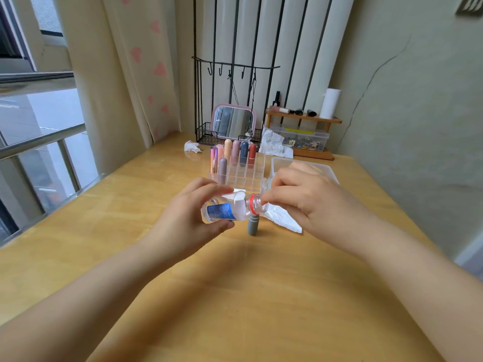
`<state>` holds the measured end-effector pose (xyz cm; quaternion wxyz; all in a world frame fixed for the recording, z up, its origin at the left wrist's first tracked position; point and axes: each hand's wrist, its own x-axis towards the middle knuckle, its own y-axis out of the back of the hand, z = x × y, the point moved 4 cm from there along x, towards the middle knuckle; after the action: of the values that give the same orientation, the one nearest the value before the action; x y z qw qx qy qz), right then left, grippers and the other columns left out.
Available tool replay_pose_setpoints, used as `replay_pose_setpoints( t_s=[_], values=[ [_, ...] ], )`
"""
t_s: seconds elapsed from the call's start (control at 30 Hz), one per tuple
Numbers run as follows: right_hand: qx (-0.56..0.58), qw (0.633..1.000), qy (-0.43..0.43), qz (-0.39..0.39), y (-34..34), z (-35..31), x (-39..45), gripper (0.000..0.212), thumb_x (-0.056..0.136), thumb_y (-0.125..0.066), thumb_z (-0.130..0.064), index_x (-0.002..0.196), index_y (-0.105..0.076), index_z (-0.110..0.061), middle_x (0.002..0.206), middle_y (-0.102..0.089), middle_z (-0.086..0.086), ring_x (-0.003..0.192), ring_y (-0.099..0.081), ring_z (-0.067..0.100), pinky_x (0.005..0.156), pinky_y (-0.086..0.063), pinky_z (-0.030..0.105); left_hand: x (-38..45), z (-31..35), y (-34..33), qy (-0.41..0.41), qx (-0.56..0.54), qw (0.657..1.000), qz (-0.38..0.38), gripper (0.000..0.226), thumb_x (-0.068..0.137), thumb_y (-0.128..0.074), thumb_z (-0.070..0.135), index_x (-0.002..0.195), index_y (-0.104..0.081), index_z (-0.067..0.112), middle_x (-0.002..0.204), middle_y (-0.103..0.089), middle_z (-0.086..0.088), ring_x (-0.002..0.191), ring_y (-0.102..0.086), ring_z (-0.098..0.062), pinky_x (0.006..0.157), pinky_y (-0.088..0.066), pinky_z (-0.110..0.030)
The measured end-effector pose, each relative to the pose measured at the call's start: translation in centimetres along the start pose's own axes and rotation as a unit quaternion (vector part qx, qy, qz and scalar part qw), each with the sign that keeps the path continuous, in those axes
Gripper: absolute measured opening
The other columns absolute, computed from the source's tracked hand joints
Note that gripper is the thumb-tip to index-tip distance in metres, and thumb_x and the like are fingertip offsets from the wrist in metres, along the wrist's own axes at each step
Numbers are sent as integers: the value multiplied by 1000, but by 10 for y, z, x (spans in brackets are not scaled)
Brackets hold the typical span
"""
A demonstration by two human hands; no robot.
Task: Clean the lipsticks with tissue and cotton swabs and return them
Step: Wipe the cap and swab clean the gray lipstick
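My left hand (183,220) grips a small clear bottle (224,210) with a blue label, tipped on its side above the wooden table (235,296). Its open, red-ringed mouth points right. My right hand (300,194) has curled fingers at that mouth and seems to pinch a white tissue (282,219) that spreads out under it. A grey lipstick (253,226) stands upright on the table just below the bottle neck. Behind it, a clear organizer (245,176) holds several capped lipsticks (236,150) in its back-left cells.
A shallow clear plastic tray (321,165) lies behind my right hand. Crumpled tissues (192,147) lie near the back edge. A pink mirror (232,121), a wire rack, a wooden shelf (303,117) with a paper roll (329,103) and a lidded box (303,138) line the wall.
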<state>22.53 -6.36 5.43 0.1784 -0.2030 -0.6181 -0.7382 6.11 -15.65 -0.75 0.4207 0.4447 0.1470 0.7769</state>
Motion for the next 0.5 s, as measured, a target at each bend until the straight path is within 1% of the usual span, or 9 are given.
replay_pose_setpoints(
  t_s=[0.07,0.13,0.23,0.33,0.43,0.5],
  values=[
    [-14,1000,6,5,-2,-1,-1,24,82,-54,-2,91,-73,-15,78,-58,1,75,-39,17,65,-27,24,0,1,1,5,-7,1000,-2,49,71,-82,19,116,-63,26,109,-51,22,101,-52,4,89,-40,-13],
    [-18,1000,7,10,-4,0,-1,24,79,-58,1,90,-73,-14,77,-58,1,74,-39,17,66,-25,22,0,2,0,6,-10,1000,-5,50,71,-82,21,117,-62,27,110,-52,22,102,-54,0,92,-44,-21],
    [-14,1000,8,17,-7,1,-1,25,83,-53,-1,90,-73,-14,78,-58,1,75,-39,17,66,-25,23,0,-1,-1,10,-19,1000,-9,50,71,-83,23,117,-62,27,110,-53,21,103,-56,-2,94,-46,-27],
    [-12,1000,6,23,-11,2,-3,27,86,-47,-8,91,-72,-15,79,-59,0,76,-39,16,66,-29,25,0,-3,-2,16,-27,999,-14,50,68,-75,36,115,-62,30,109,-54,21,103,-56,-1,94,-46,-25],
    [-11,998,-14,54,-15,4,-4,20,88,-52,-15,91,-72,-14,82,-61,-1,78,-44,17,70,-36,31,0,-9,-4,33,-39,999,-21,46,69,-74,37,113,-62,28,108,-57,19,105,-56,1,96,-44,-22],
    [15,994,-61,90,-14,9,-4,22,89,-50,-22,90,-71,-13,82,-62,-1,79,-50,17,73,-39,31,1,-14,-5,64,-44,997,-10,42,73,-80,32,110,-62,31,107,-58,22,103,-51,13,93,-40,-11]
  ],
)
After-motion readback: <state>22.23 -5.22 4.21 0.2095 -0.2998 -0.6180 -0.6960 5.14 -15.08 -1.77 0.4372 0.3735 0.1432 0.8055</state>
